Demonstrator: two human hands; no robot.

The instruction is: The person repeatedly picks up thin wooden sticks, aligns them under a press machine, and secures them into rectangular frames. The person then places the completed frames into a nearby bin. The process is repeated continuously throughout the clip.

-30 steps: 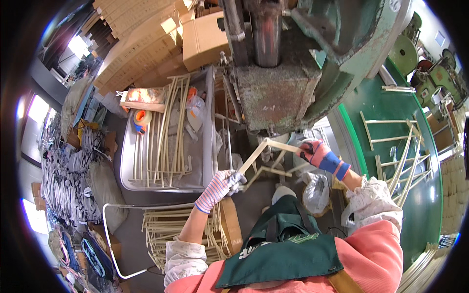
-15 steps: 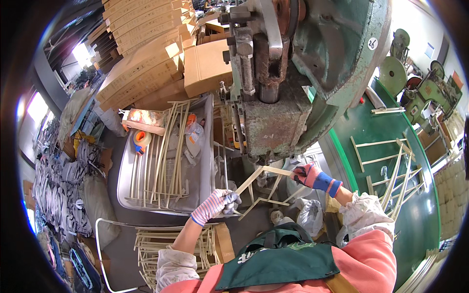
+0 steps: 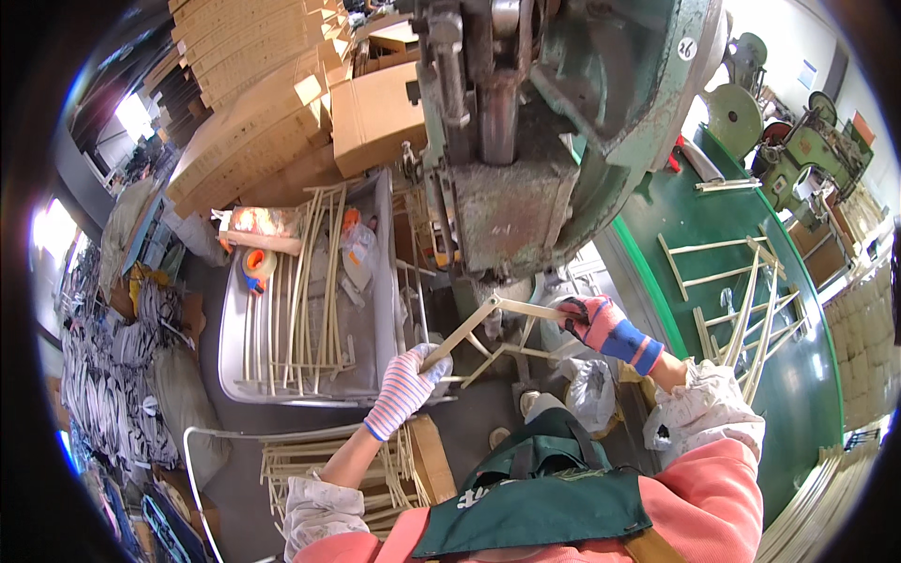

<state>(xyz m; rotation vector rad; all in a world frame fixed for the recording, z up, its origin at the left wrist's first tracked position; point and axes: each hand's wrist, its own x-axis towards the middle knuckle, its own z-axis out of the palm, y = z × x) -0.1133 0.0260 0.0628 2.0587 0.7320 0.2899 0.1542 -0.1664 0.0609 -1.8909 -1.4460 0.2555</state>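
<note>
Both hands, left hand and right hand, grip one pale wooden frame under the press.

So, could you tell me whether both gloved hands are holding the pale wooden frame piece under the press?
Yes, the left hand grips one end of the pale wooden frame piece and the right hand the other.

The frame looks like pale, matt wood. The gloves are striped knit cloth. The press is worn, chipped green-painted metal, the tray dull grey metal.
</note>
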